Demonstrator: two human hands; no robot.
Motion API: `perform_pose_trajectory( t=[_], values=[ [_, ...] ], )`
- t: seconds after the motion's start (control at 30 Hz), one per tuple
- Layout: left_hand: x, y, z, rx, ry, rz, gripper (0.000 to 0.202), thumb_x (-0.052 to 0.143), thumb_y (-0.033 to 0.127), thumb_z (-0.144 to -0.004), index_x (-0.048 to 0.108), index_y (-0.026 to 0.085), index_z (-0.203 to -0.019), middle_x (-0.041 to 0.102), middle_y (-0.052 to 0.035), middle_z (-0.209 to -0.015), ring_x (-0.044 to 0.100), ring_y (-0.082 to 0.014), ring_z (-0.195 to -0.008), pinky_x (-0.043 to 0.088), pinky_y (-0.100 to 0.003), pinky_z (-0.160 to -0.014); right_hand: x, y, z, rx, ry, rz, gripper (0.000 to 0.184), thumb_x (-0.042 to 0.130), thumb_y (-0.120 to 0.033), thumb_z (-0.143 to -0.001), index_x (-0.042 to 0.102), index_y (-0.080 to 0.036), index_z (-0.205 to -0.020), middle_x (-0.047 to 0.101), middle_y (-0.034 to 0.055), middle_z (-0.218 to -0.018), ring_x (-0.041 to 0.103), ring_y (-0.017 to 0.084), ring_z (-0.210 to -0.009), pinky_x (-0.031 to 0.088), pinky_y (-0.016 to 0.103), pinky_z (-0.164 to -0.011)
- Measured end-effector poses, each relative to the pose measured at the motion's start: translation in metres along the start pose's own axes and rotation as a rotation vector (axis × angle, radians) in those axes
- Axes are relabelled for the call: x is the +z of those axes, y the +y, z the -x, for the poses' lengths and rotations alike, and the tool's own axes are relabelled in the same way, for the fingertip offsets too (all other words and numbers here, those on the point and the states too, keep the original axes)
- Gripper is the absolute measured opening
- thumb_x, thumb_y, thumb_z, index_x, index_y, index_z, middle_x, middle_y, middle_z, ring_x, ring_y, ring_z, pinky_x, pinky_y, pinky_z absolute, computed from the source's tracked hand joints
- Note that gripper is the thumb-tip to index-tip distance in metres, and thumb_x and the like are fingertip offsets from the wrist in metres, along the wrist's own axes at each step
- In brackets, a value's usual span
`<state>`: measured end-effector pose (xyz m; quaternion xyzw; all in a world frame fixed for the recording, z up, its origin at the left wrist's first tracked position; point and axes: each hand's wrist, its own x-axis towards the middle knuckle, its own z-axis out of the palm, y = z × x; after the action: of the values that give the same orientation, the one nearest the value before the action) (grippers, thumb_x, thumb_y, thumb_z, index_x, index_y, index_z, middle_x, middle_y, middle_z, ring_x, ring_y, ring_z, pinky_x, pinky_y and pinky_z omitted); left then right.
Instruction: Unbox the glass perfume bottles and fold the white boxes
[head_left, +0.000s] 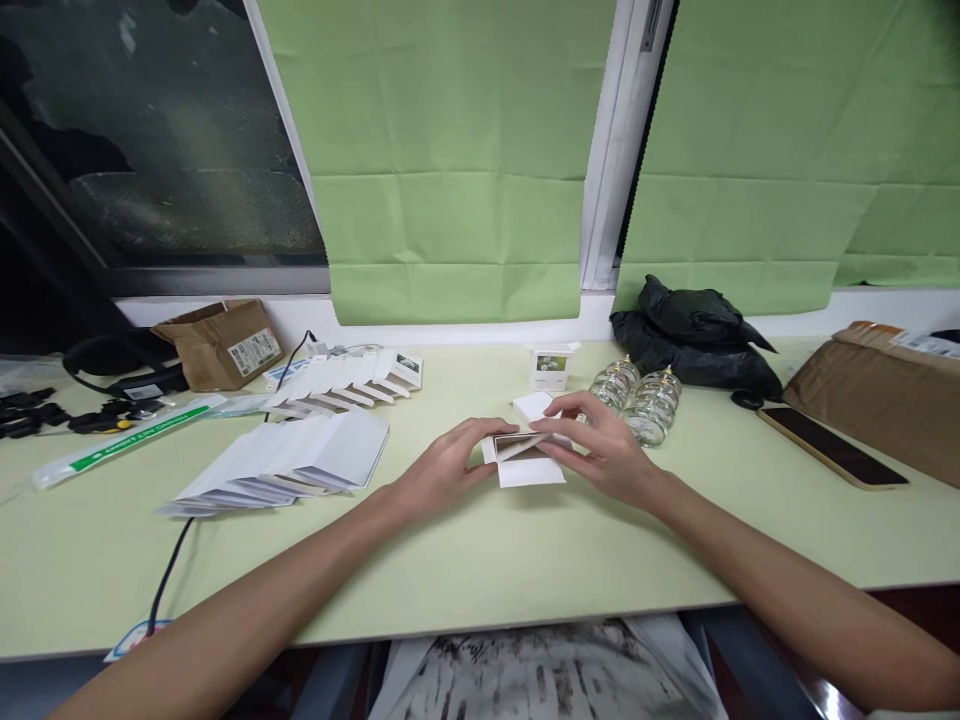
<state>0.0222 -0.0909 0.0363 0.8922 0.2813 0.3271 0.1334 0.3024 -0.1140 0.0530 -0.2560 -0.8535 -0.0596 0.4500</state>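
Note:
A small white cardboard box (pixel 532 474) is between my hands above the table, its end open toward me and its flaps folded out. My left hand (pixel 448 462) grips the box's left side between thumb and fingers. My right hand (pixel 601 448) is closed at its right side, fingers on a thin white piece of card (pixel 519 448) slanting across the opening. Whether that card is a flap or a separate insert, I cannot tell. Behind the box stands an upright white box with a green picture (pixel 552 366). Clear ridged glass bottles (pixel 652 408) lie just beyond my right hand.
Flattened white boxes (pixel 300 455) fan out on the left, with a row of white boxes (pixel 352 382) behind. An opened brown carton (pixel 225 345) sits back left. Black plastic bags (pixel 694 340), a phone (pixel 832 447) and a brown parcel (pixel 889 395) are right. A black cable (pixel 171 570) crosses the left.

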Motion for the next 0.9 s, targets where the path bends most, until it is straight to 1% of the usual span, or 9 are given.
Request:
perform_pose_trajectory(
  t=[0.07, 0.17, 0.23, 0.3, 0.37, 0.57, 0.7, 0.9],
  values=[
    [0.0, 0.0, 0.0, -0.002, -0.009, 0.005, 0.051, 0.064, 0.017, -0.095, 0.053, 0.03, -0.143, 0.065, -0.0056, -0.139, 0.062, -0.023, -0.129, 0.052, -0.042, -0.109, -0.002, -0.002, -0.002, -0.031, -0.005, 0.011, 0.023, 0.065, -0.018, -0.098, 0.065, -0.029, -0.118, 0.066, 0.0078, -0.107, 0.061, 0.024, -0.097, 0.055, 0.042, -0.083],
    [0.0, 0.0, 0.001, -0.012, -0.01, 0.016, 0.051, 0.065, 0.017, -0.095, 0.053, 0.031, -0.143, 0.064, -0.0049, -0.139, 0.062, -0.0222, -0.129, 0.051, -0.04, -0.11, -0.004, -0.005, -0.003, -0.062, -0.05, 0.03, 0.017, 0.062, -0.014, -0.098, 0.065, -0.028, -0.107, 0.067, 0.0061, -0.099, 0.057, 0.024, -0.094, 0.052, 0.041, -0.081],
    [0.001, 0.0, 0.001, -0.019, -0.003, 0.022, 0.051, 0.064, 0.016, -0.096, 0.053, 0.031, -0.143, 0.064, -0.0044, -0.14, 0.061, -0.0217, -0.129, 0.05, -0.04, -0.111, -0.005, -0.007, -0.003, -0.064, -0.048, 0.026, 0.018, 0.061, -0.013, -0.098, 0.064, -0.027, -0.108, 0.067, 0.0059, -0.097, 0.055, 0.024, -0.094, 0.051, 0.041, -0.082],
    [0.002, 0.0, 0.002, -0.035, 0.002, 0.024, 0.05, 0.062, 0.016, -0.096, 0.053, 0.031, -0.142, 0.064, -0.0037, -0.14, 0.061, -0.0212, -0.13, 0.05, -0.039, -0.111, -0.005, -0.008, -0.004, -0.061, -0.058, 0.027, 0.018, 0.061, -0.013, -0.099, 0.065, -0.026, -0.11, 0.067, 0.0062, -0.095, 0.054, 0.024, -0.094, 0.05, 0.041, -0.083],
    [0.002, 0.0, 0.003, -0.049, 0.002, 0.02, 0.049, 0.062, 0.015, -0.096, 0.052, 0.031, -0.142, 0.064, -0.003, -0.14, 0.061, -0.0208, -0.131, 0.05, -0.038, -0.111, -0.006, -0.009, -0.004, -0.054, -0.097, 0.047, 0.016, 0.062, -0.014, -0.099, 0.068, -0.025, -0.108, 0.066, 0.0072, -0.097, 0.051, 0.024, -0.096, 0.05, 0.039, -0.083],
    [0.002, 0.002, 0.003, -0.027, 0.021, -0.02, 0.048, 0.063, 0.017, -0.096, 0.053, 0.03, -0.141, 0.065, -0.0035, -0.138, 0.062, -0.0216, -0.129, 0.052, -0.038, -0.11, -0.008, -0.008, -0.004, -0.049, -0.134, 0.089, 0.016, 0.066, -0.019, -0.097, 0.073, -0.025, -0.111, 0.065, 0.0089, -0.105, 0.049, 0.025, -0.1, 0.048, 0.039, -0.086],
    [0.002, 0.003, 0.003, 0.002, 0.01, -0.037, 0.048, 0.064, 0.02, -0.097, 0.052, 0.03, -0.142, 0.066, -0.0044, -0.137, 0.062, -0.0222, -0.128, 0.052, -0.039, -0.109, -0.009, -0.01, -0.005, -0.057, -0.151, 0.153, 0.013, 0.066, -0.022, -0.098, 0.074, -0.023, -0.108, 0.062, 0.0086, -0.099, 0.047, 0.023, -0.092, 0.045, 0.04, -0.086],
    [0.002, 0.0, 0.003, 0.022, 0.014, -0.045, 0.048, 0.063, 0.02, -0.099, 0.049, 0.031, -0.144, 0.065, -0.0045, -0.137, 0.061, -0.0213, -0.128, 0.052, -0.04, -0.109, -0.005, -0.015, -0.006, -0.033, -0.197, 0.26, 0.016, 0.061, -0.027, -0.102, 0.074, -0.02, -0.107, 0.06, 0.0091, -0.093, 0.043, 0.023, -0.085, 0.041, 0.039, -0.081]
  ],
)
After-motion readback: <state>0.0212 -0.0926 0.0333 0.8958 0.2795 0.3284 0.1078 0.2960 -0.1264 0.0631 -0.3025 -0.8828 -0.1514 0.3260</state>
